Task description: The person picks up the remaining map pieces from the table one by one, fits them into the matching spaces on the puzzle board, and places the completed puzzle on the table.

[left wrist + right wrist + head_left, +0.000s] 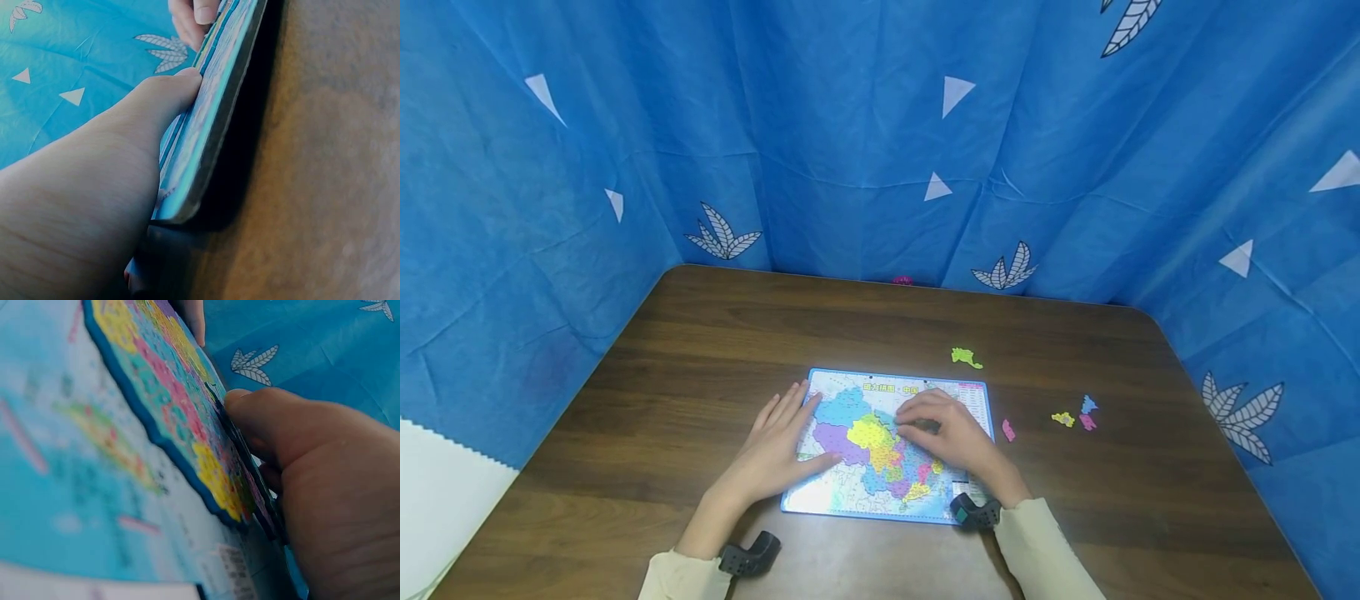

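Note:
A map jigsaw board (850, 500) with a blue rim lies on the table, its coloured pieces (842, 442) filling much of the map. My left hand (782, 446) spreads over the board's left edge, thumb stretched across the purple piece. At the upper right of the map, my right hand (947, 429) bends its fingers and pinches a thin puzzle piece, mostly hidden under the fingertips. In the right wrist view, the thumb (275, 422) presses against a dark piece edge. From the left wrist, the thumb (162, 94) lies flat on the board's surface.
Loose pieces lie on the wooden table (1120, 500): a green one (966, 357) behind the board, a pink one (1008, 430) beside it. Farther right are a yellow piece (1063, 419), a blue piece (1088, 404) and another pink piece (1087, 422). Blue curtains (865, 150) surround the table.

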### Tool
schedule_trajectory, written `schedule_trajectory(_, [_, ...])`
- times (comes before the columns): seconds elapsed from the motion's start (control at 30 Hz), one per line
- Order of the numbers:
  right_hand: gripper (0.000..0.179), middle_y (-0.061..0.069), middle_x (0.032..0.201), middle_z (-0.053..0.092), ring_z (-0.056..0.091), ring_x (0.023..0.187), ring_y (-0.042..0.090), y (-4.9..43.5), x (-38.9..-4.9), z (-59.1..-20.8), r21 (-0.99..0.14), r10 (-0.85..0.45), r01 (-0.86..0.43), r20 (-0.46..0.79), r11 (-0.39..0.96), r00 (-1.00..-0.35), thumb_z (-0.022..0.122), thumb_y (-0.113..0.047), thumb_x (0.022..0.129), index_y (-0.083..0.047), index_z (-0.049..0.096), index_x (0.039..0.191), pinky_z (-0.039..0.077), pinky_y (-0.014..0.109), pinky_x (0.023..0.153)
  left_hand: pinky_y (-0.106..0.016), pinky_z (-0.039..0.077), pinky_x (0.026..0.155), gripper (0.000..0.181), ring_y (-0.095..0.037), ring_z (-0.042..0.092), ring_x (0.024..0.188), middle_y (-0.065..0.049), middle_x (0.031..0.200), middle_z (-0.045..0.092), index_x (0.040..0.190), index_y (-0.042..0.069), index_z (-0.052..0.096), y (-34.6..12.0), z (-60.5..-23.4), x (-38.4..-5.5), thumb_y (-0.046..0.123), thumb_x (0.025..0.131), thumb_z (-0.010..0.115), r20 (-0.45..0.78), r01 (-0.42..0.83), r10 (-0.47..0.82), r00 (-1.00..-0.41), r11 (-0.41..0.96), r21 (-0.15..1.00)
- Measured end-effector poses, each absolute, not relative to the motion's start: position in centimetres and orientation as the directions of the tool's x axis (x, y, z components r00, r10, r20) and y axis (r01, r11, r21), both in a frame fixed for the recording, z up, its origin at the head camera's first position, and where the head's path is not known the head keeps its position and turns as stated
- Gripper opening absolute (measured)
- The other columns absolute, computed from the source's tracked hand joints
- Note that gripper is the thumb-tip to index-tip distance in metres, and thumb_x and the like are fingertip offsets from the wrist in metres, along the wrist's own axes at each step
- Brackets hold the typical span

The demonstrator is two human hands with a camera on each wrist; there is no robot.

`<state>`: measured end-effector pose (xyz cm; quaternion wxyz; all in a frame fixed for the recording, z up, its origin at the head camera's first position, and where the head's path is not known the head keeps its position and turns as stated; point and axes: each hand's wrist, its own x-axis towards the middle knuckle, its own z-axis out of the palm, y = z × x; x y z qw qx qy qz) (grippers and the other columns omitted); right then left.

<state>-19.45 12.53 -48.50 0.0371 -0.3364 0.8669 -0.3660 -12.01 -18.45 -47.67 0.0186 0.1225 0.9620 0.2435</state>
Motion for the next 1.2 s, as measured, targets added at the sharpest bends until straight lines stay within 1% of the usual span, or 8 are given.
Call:
schedule_trajectory(0.2, [0.021, -0.021, 0.12, 0.07, 0.058, 0.121, 0.008, 12.52, -19.25, -48.22, -0.632, -0.636, -0.579, 0.17, 0.516, -0.753, 0.08, -0.032, 0.091, -0.031, 0.081, 0.112, 0.053, 0.042, 0.102, -0.061, 0.012, 0.126, 0.099, -0.035, 0.017, 0.159, -0.015, 0.17, 0.024, 0.16, 0.009, 0.038, -18.47, -47.65, -12.0, 0.067, 0.085, 0.068, 0.026, 0.231, 0.248, -0.968, 0.853, 0.469])
schedule_trajectory(0.4, [0.022, -0.022, 0.122, 0.069, 0.056, 0.124, 0.007, 12.48, -19.06, -48.03, -0.597, -0.642, -0.599, 0.174, 0.534, -0.747, 0.08, -0.04, 0.091, -0.031, 0.081, 0.112, 0.053, 0.043, 0.102, -0.061, 0.011, 0.126, 0.1, -0.035, 0.016, 0.159, -0.014, 0.17, 0.023, 0.16, 0.009, 0.038, -18.54, -47.67, -12.07, 0.068, 0.086, 0.067, 0.018, 0.23, 0.25, -0.968, 0.856, 0.463])
schedule_trajectory(0.63, [0.026, -0.023, 0.122, 0.069, 0.058, 0.123, 0.008, 12.47, -19.04, -48.11, -0.627, -0.624, -0.566, 0.158, 0.536, -0.766, 0.08, -0.037, 0.091, -0.034, 0.078, 0.117, 0.054, 0.045, 0.102, -0.061, 0.011, 0.126, 0.1, -0.035, 0.015, 0.16, -0.014, 0.171, 0.022, 0.16, 0.009, 0.037, -18.61, -47.65, -12.1, 0.069, 0.086, 0.067, 0.016, 0.232, 0.255, -0.967, 0.852, 0.468])
schedule_trajectory(0.7, [0.025, -0.022, 0.122, 0.069, 0.059, 0.122, 0.008, 12.42, -19.11, -48.13, -0.63, -0.629, -0.569, 0.16, 0.529, -0.761, 0.08, -0.036, 0.091, -0.034, 0.078, 0.115, 0.054, 0.045, 0.102, -0.061, 0.012, 0.126, 0.1, -0.035, 0.015, 0.16, -0.014, 0.171, 0.022, 0.16, 0.009, 0.037, -18.62, -47.65, -12.09, 0.069, 0.086, 0.067, 0.017, 0.233, 0.254, -0.967, 0.853, 0.467])
schedule_trajectory(0.87, [0.015, -0.022, 0.121, 0.069, 0.057, 0.123, 0.008, 12.39, -19.09, -48.08, -0.616, -0.643, -0.592, 0.174, 0.52, -0.745, 0.082, -0.034, 0.09, -0.032, 0.082, 0.105, 0.053, 0.044, 0.103, -0.061, 0.012, 0.126, 0.1, -0.035, 0.016, 0.159, -0.013, 0.171, 0.022, 0.16, 0.009, 0.038, -18.55, -47.58, -12.09, 0.07, 0.085, 0.067, 0.015, 0.231, 0.252, -0.968, 0.86, 0.456])
schedule_trajectory(1.0, [0.015, -0.022, 0.122, 0.068, 0.056, 0.123, 0.006, 12.43, -19.04, -48.09, -0.608, -0.647, -0.603, 0.183, 0.517, -0.74, 0.082, -0.036, 0.089, -0.032, 0.082, 0.103, 0.053, 0.044, 0.104, -0.061, 0.013, 0.126, 0.1, -0.035, 0.016, 0.159, -0.014, 0.171, 0.022, 0.16, 0.009, 0.038, -18.54, -47.49, -12.08, 0.068, 0.085, 0.068, 0.018, 0.23, 0.249, -0.968, 0.86, 0.457])
schedule_trajectory(1.2, [0.024, -0.021, 0.124, 0.068, 0.056, 0.125, 0.006, 12.46, -19.08, -48.08, -0.573, -0.672, -0.637, 0.191, 0.516, -0.716, 0.078, -0.037, 0.093, -0.031, 0.08, 0.116, 0.053, 0.04, 0.103, -0.061, 0.013, 0.126, 0.099, -0.035, 0.017, 0.159, -0.014, 0.171, 0.022, 0.16, 0.009, 0.038, -18.58, -47.46, -12.05, 0.067, 0.085, 0.068, 0.018, 0.23, 0.251, -0.968, 0.854, 0.467])
